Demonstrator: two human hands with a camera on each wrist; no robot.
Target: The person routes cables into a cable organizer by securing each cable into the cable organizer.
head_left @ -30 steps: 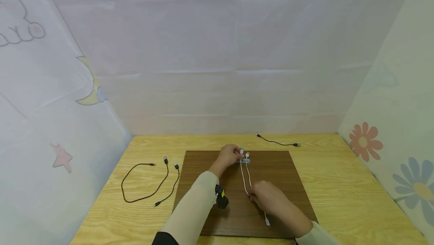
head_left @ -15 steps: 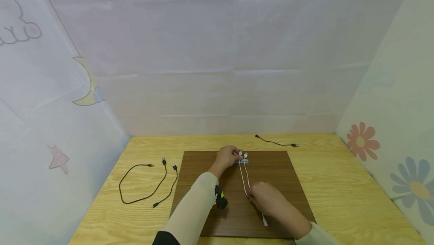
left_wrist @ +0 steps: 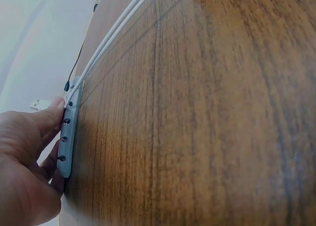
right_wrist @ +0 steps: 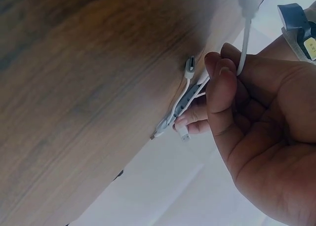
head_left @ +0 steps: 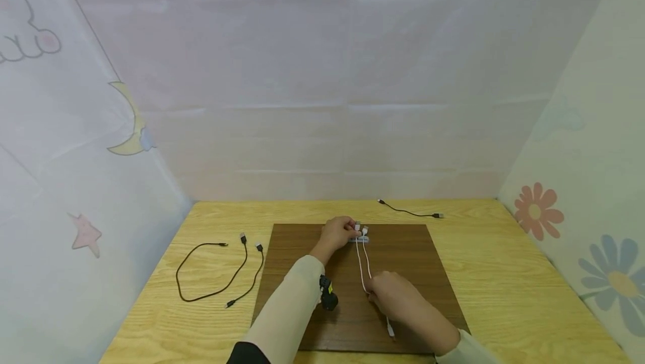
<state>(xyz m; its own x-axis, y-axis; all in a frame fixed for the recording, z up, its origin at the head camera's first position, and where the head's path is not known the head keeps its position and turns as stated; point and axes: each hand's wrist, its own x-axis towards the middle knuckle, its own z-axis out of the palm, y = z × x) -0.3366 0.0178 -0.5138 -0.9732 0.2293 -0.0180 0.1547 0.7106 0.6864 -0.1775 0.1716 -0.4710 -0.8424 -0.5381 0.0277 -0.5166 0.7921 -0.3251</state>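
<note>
At the board's far edge, my left hand [head_left: 336,233] holds a white USB cable [left_wrist: 106,43] at a grey-blue cable clip strip [left_wrist: 68,137]. Its thumb presses the cable by one slot while the other fingers curl behind the strip. The cable's USB plug [left_wrist: 39,104] sticks out beyond the thumb. Nearer the front, my right hand [head_left: 398,297] pinches this cable between thumb and fingertips, and its small end plug [head_left: 390,330] hangs past the hand. A second white cable [head_left: 366,252] runs through the strip beside the first, its USB plug [head_left: 365,230] pointing away.
The brown wooden board [head_left: 322,325] lies on a yellow wood-grain table [head_left: 504,274]. Left of it are a long black cable [head_left: 177,277] and a shorter black cable [head_left: 258,274]. Another black cable [head_left: 408,211] lies behind the board. A pale printed sheet [head_left: 347,73] stands behind.
The first cable's USB plug has dropped slightly at the strip. Its loose end has swung a little left below my right hand. Both hands stay almost in place; the head view shifted slightly.
</note>
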